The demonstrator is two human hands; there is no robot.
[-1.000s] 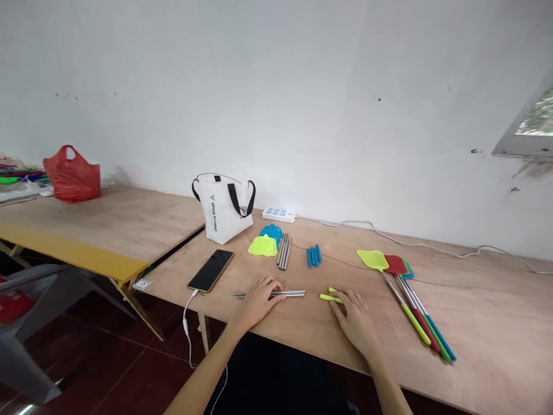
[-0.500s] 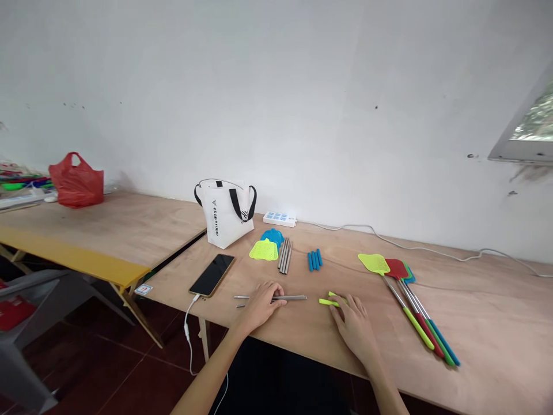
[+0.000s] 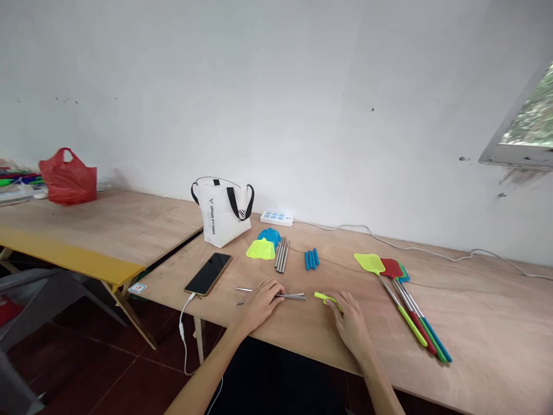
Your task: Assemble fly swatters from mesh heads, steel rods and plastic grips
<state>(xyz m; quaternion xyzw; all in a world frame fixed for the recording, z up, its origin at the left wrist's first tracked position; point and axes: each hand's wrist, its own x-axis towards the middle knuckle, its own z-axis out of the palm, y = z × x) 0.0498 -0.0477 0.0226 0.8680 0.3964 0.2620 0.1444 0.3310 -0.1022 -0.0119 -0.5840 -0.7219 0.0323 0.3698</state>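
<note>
My left hand (image 3: 261,304) rests low over the table with its fingers closed on thin metal tubes (image 3: 295,297), whose ends stick out on both sides. To the right, my right hand (image 3: 349,318) has its fingers curled over yellow-green swatter handles (image 3: 322,295), partly hidden beneath it. Beyond the hands lie a row of metal tubes (image 3: 283,256), several blue handles (image 3: 311,259), a yellow-green swatter head (image 3: 260,249) and a blue swatter head (image 3: 270,236). Several whole fly swatters lie overlapped at the right, a yellow-green one (image 3: 370,262) on the left of the group.
A phone (image 3: 208,274) with a white cable lies left of my hands. Behind it stand a white bag (image 3: 224,222) and a power strip (image 3: 277,218) by the wall. A red plastic bag (image 3: 69,180) sits on the neighbouring table (image 3: 112,222).
The tubes at my left hand have fanned apart slightly. Under my right hand, the yellow-green handles have turned and drawn closer together. The view has shifted a little to the right.
</note>
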